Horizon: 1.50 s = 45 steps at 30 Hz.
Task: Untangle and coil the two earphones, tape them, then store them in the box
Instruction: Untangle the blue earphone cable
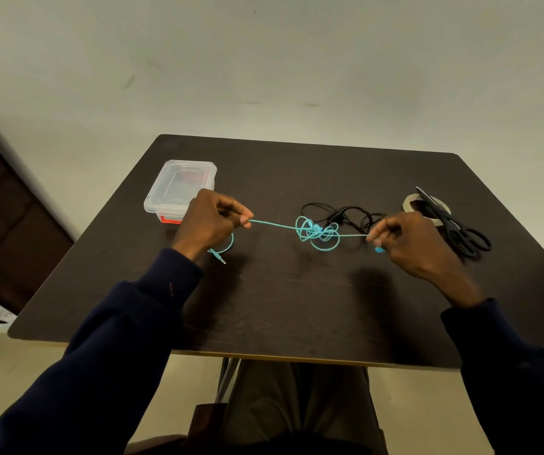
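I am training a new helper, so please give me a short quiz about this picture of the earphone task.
1. True or false: the left hand and the right hand pinch the blue earphone cable on opposite sides of its tangle.
2. What lies across the tape roll? A) scissors B) pen C) spoon
3. Which earphone lies untouched on the table?
Key: 1 true; 2 A; 3 the black earphone.

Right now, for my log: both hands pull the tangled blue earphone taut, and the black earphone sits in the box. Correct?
No. In the head view the black earphone lies tangled on the table, outside the box, behind the blue earphone. The rest stands.
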Available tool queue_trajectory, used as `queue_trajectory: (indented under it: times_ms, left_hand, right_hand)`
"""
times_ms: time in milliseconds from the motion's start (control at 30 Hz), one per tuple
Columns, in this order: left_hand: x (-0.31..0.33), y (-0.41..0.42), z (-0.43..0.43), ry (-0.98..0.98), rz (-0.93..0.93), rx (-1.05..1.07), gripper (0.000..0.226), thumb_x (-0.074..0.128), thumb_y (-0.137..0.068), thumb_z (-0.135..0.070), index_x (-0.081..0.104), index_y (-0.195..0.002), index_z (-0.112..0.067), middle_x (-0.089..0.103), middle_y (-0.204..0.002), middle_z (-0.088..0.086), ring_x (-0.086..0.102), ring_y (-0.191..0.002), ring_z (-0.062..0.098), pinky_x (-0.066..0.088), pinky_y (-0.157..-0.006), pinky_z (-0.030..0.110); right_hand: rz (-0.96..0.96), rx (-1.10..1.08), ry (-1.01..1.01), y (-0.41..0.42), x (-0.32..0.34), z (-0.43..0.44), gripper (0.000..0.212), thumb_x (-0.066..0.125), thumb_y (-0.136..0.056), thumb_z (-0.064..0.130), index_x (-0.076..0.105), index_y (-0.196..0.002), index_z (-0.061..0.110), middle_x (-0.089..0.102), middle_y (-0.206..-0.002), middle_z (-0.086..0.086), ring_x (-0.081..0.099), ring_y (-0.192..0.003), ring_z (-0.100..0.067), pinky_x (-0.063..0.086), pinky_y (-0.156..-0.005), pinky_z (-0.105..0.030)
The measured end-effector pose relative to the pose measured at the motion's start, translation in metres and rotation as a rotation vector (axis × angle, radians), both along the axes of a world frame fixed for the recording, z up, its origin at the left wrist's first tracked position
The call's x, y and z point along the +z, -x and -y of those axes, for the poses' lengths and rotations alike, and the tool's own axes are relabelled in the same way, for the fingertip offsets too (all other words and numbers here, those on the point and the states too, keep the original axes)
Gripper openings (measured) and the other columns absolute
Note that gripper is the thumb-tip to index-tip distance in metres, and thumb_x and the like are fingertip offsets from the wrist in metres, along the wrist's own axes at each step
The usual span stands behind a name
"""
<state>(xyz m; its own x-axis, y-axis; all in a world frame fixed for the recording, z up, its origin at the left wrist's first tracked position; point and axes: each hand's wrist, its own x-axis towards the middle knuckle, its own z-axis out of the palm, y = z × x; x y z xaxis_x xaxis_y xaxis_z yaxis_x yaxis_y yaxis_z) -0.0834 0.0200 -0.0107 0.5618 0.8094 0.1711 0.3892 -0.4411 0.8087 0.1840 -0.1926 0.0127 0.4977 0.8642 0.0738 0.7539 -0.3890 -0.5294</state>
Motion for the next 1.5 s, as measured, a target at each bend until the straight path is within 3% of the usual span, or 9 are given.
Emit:
queue_trajectory:
  times_ms: [267,400,533,700,833,933,1067,1300,1500]
  left_hand:
    - [-0.009,-0.004,0.004,0.028,-0.322,-0.214,0.016,0.079,-0.086,-0.011,0.08,-0.099,-0.02,0.076,-0.099,-0.004,0.069,-0.093,0.008,0.056,-0.097,0.037]
    - [-0.012,-0.02,0.016,-0.174,-0.304,-0.222,0.039,0.079,-0.083,-0.011,0.072,-0.118,-0.029,0.065,-0.128,-0.005,0.056,-0.121,0.014,0.043,-0.11,0.041]
    - [-0.018,-0.042,0.024,-0.216,-0.222,-0.304,0.052,0.077,-0.084,-0.013,0.063,-0.133,-0.026,0.063,-0.135,-0.004,0.054,-0.13,0.014,0.042,-0.114,0.043]
    - [-0.014,-0.064,0.027,-0.237,-0.078,-0.361,0.041,0.081,-0.084,-0.015,0.07,-0.124,-0.019,0.073,-0.12,-0.002,0.066,-0.109,0.007,0.053,-0.102,0.034]
    - [-0.013,-0.076,0.028,-0.25,-0.06,-0.397,0.022,0.077,-0.087,-0.012,0.078,-0.108,-0.016,0.078,-0.104,0.0,0.07,-0.094,0.006,0.058,-0.09,0.031]
    - [-0.017,-0.08,0.028,-0.191,0.022,-0.318,0.013,0.077,-0.086,-0.008,0.081,-0.097,-0.015,0.079,-0.093,-0.002,0.072,-0.085,0.002,0.059,-0.084,0.025]
    - [-0.019,-0.074,0.025,0.019,0.243,-0.154,0.007,0.076,-0.087,-0.006,0.08,-0.093,-0.005,0.078,-0.083,0.005,0.074,-0.071,0.014,0.06,-0.072,0.028]
    - [-0.011,-0.062,0.023,-0.004,0.278,-0.026,0.007,0.073,-0.09,-0.006,0.08,-0.087,-0.007,0.077,-0.082,0.004,0.073,-0.076,0.022,0.061,-0.072,0.029]
    - [-0.006,-0.043,0.016,-0.001,0.309,0.039,0.012,0.068,-0.094,-0.004,0.075,-0.092,-0.014,0.075,-0.081,0.002,0.07,-0.072,0.005,0.056,-0.07,0.014]
  right_hand:
    - [-0.119,0.224,0.386,0.008,-0.001,0.006,0.018,0.081,-0.082,0.005,0.076,-0.085,0.022,0.075,-0.073,0.003,0.067,-0.064,0.001,0.049,-0.064,-0.014]
    - [-0.119,0.215,0.314,0.015,0.011,-0.002,0.02,0.083,-0.081,0.008,0.074,-0.095,0.018,0.075,-0.073,0.002,0.065,-0.059,0.004,0.045,-0.061,-0.011]
    - [-0.034,0.138,0.122,0.027,0.011,-0.019,0.02,0.083,-0.081,0.008,0.075,-0.097,0.016,0.073,-0.072,0.006,0.063,-0.056,0.007,0.046,-0.059,-0.01]
    - [-0.018,0.104,-0.126,0.049,-0.009,-0.046,0.038,0.088,-0.076,0.015,0.072,-0.11,0.014,0.07,-0.092,0.008,0.066,-0.075,0.0,0.054,-0.067,-0.013]
    - [0.019,0.127,-0.144,0.057,-0.035,-0.06,0.063,0.09,-0.072,0.031,0.064,-0.127,0.016,0.066,-0.11,0.005,0.061,-0.089,-0.003,0.042,-0.073,-0.008]
    - [0.018,0.116,-0.293,0.06,-0.046,-0.061,0.042,0.087,-0.076,0.034,0.072,-0.112,0.018,0.068,-0.102,0.006,0.063,-0.085,-0.003,0.047,-0.072,-0.01]
    - [0.1,0.065,-0.571,0.054,-0.047,-0.049,0.015,0.082,-0.083,0.011,0.076,-0.097,0.01,0.071,-0.094,0.0,0.063,-0.077,0.001,0.054,-0.072,-0.013]
    - [0.18,0.136,-0.67,0.046,-0.048,-0.034,0.014,0.076,-0.084,-0.003,0.074,-0.095,0.005,0.071,-0.095,-0.005,0.064,-0.085,-0.008,0.052,-0.079,-0.015]
    - [0.053,0.031,-0.696,0.035,-0.048,-0.018,0.011,0.074,-0.087,0.0,0.072,-0.094,0.008,0.068,-0.091,0.0,0.069,-0.076,-0.01,0.059,-0.068,-0.034]
